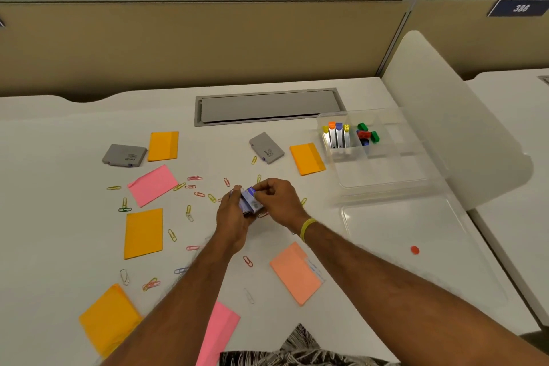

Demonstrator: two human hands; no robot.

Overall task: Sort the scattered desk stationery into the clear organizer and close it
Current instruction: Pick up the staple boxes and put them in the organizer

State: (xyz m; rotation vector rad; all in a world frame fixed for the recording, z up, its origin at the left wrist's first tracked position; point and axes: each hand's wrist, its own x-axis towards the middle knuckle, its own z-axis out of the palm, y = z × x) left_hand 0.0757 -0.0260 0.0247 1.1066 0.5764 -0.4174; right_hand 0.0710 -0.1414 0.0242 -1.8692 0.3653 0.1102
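My left hand (pixel 233 218) and my right hand (pixel 277 199) meet over the middle of the desk, both gripping a small blue and white box (pixel 249 201). Several coloured paper clips (pixel 190 212) lie scattered around them. Sticky-note pads are spread about: orange (pixel 143 233), pink (pixel 152 184), salmon (pixel 295 273). Two grey boxes (pixel 124 154) (pixel 266 148) lie farther back. The clear organizer (pixel 383 169) stands open at the right, holding staplers (pixel 335 135) and coloured clips (pixel 367 134); its lid (pixel 416 246) lies flat toward me.
A small red disc (pixel 414 250) rests on the lid. A grey cable hatch (pixel 267 107) is set in the desk's back. A tan partition (pixel 193 44) closes the far side, and a white divider (pixel 451 134) rises just right of the organizer.
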